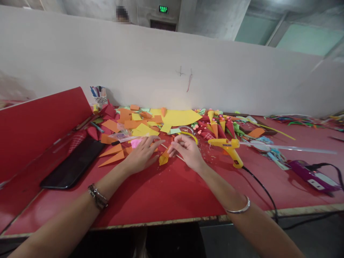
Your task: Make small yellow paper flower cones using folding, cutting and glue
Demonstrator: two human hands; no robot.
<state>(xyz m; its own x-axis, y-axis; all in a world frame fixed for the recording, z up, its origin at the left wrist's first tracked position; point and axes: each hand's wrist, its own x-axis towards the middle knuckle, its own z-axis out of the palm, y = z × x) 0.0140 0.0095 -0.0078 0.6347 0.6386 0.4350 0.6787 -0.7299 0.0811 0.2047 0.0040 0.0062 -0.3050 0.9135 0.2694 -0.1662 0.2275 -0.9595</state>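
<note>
In the head view, my right hand [186, 150] is closed, with its fingertips pinching a small orange-and-yellow paper cone [163, 158] low over the red table. A thin pale stick [179, 157] shows below those fingers; whether it is held too, I cannot tell. To the left, my left hand [143, 153] is palm down with its fingers stretched out and apart, holding nothing visible. It is beside a bright pink piece [136, 143] and orange paper triangles [115, 157]. A yellow hot glue gun [228, 147] lies right of my right hand.
Yellow paper [180, 118] and finished-looking paper cones [221, 123] line the white partition [150, 68]. A black phone [73, 165] lies left, near a pen cup [99, 95]. At right are a purple power strip [313, 175] and the glue gun's black cord [262, 188].
</note>
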